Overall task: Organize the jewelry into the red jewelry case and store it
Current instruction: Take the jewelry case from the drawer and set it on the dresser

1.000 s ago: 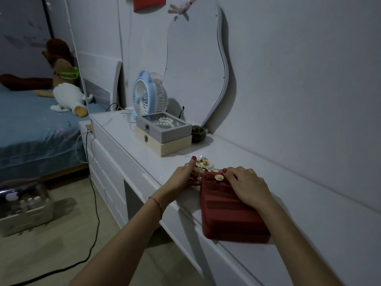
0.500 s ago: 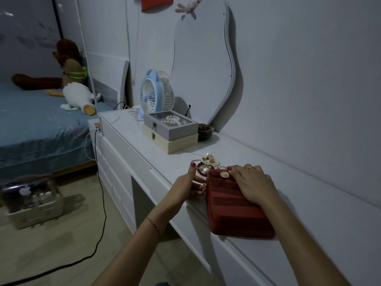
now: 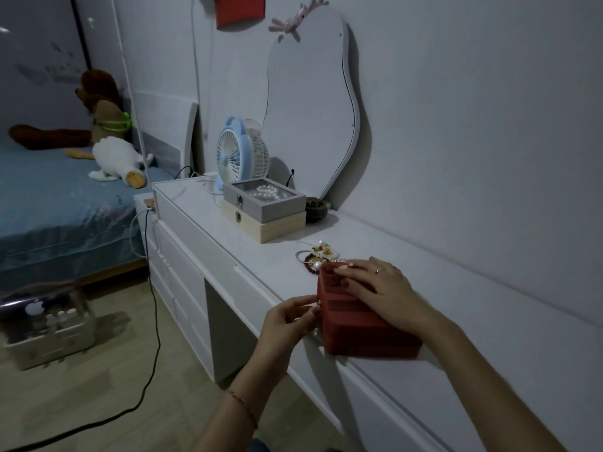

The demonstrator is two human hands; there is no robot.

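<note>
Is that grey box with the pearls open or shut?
Shut. The grey box has its lid down flat, pearls showing through the clear top.

Apple logo on silver case [image 3: 49, 331]; no txt.

White dresser [image 3: 248, 256] carries 2 stacked boxes [image 3: 264, 212] (fan [image 3: 241, 154] behind), loose jewelry [image 3: 318, 256], red case [image 3: 359, 321].

A red jewelry case [image 3: 365, 318] lies open on the white counter [image 3: 261, 252], at its front edge. The right hand [image 3: 378, 288] rests flat on the case's ridged insert. The left hand [image 3: 287, 321] pinches a small gold piece [image 3: 317, 304], possibly an earring, against the case's left side. A heap of jewelry [image 3: 318, 257] lies just behind the case.
</note>
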